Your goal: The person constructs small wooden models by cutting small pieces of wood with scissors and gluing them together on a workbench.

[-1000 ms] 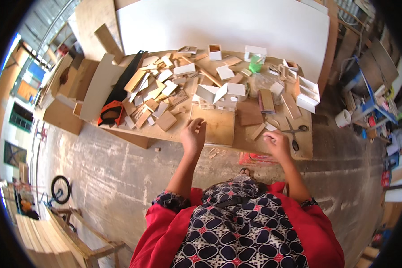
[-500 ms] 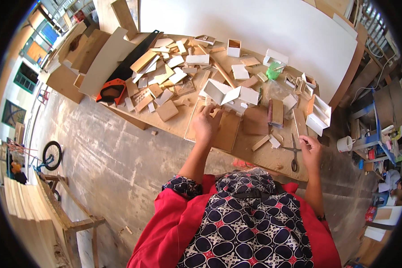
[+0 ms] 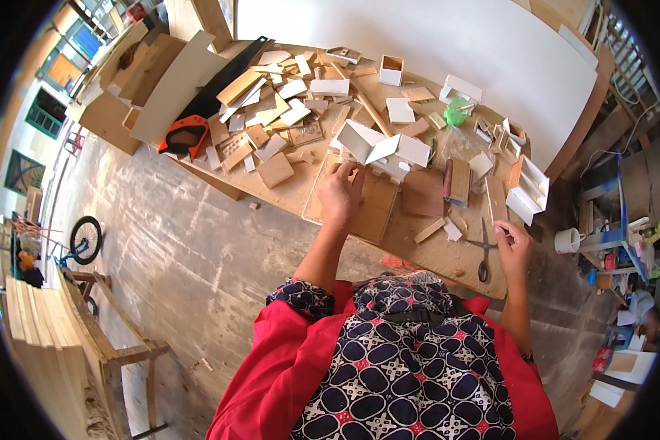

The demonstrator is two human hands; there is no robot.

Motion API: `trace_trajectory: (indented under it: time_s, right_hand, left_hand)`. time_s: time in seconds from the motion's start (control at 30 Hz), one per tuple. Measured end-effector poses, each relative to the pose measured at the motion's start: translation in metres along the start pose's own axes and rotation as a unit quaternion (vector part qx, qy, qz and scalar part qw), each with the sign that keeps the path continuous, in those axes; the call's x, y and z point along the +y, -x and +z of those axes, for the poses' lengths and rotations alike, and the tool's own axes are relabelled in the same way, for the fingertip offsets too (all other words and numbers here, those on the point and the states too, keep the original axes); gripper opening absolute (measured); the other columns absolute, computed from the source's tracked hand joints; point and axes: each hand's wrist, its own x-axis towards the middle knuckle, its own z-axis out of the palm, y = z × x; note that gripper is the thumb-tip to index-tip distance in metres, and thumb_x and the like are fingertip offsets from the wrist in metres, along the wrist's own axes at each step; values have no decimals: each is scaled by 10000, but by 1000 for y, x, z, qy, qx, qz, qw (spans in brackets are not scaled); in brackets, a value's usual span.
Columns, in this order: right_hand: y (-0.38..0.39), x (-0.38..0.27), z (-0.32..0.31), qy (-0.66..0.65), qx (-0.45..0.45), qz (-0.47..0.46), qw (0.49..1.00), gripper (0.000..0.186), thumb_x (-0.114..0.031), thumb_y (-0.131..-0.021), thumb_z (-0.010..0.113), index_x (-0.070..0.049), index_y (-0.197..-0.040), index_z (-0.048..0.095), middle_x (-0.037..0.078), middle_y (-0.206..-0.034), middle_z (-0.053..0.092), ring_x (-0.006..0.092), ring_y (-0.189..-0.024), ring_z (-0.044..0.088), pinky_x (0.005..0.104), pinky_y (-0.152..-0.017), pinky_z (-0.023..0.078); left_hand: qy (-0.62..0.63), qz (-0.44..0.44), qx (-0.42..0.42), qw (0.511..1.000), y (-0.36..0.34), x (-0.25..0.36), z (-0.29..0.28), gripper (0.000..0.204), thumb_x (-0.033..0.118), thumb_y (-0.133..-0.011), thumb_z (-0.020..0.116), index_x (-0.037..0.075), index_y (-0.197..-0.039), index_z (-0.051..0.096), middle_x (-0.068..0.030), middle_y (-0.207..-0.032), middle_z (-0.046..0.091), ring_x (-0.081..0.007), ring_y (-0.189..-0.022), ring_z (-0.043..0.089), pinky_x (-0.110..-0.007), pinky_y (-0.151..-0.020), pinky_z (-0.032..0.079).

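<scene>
My left hand (image 3: 341, 194) is over a flat brown board (image 3: 374, 207) near the table's front edge. Its fingers are curled together by the white angled panels (image 3: 381, 149); whatever they may pinch is too small to make out. At the right, my right hand (image 3: 514, 246) has its fingers closed by the near end of a thin wooden strip (image 3: 496, 198); whether it grips the strip cannot be seen clearly. Black scissors (image 3: 484, 253) lie just left of that hand. A reddish-brown square (image 3: 423, 193) and a wooden block (image 3: 458, 182) lie between the hands.
Wood offcuts (image 3: 275, 110) are heaped at the table's left, beside an orange-handled saw (image 3: 187, 136). A white divided box (image 3: 528, 192) stands at the right. Behind rises a large white panel (image 3: 418, 44). A green plastic bag (image 3: 456, 111) lies toward the back.
The whole view has shifted slightly. Both hands keep nearly the same places and finger poses, and the pieces on the table look unmoved.
</scene>
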Motion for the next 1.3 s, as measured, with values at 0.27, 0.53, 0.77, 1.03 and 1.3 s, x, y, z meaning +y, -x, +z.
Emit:
trace_trajectory:
  time_s: [0.27,0.53,0.77,1.03,1.3]
  right_hand:
    - [-1,8,-7,17,1,-2,1000,118,-32,-809,601,-7,-908,661,87,-793,628,166,-685,606,262,-582,470]
    - [-2,20,-8,2,-9,19,1000,131,-52,-809,625,-12,-927,660,100,-805,634,171,-703,621,271,-611,491]
    - [16,25,22,-13,-73,-24,997,85,-87,-761,659,-19,-812,663,121,-775,638,254,-690,620,332,-616,489]
    - [34,2,63,-5,-94,-64,993,150,-139,-736,677,-50,-855,660,104,-855,637,284,-779,609,377,-691,489]
    - [45,-24,108,68,-13,-54,996,327,-115,-732,659,-62,-1053,624,113,-998,598,296,-925,568,396,-806,466]
  left_hand:
    - [3,2,10,1000,1,5,-1,107,198,-754,699,134,-840,691,-63,-837,653,-273,-704,635,-352,-599,492]
    - [40,-32,13,999,4,1,0,160,171,-736,724,79,-861,687,-84,-821,652,-238,-690,641,-315,-610,500]
    - [85,62,-20,994,45,15,-48,69,22,-745,691,26,-806,659,-98,-723,631,-192,-607,615,-281,-567,490]
    - [139,86,-203,965,110,33,-67,95,-10,-742,675,35,-823,654,-123,-742,636,-265,-638,644,-311,-553,504]
    - [125,199,-280,931,82,17,-101,121,-8,-726,680,44,-833,661,-107,-748,644,-271,-641,638,-324,-555,509]
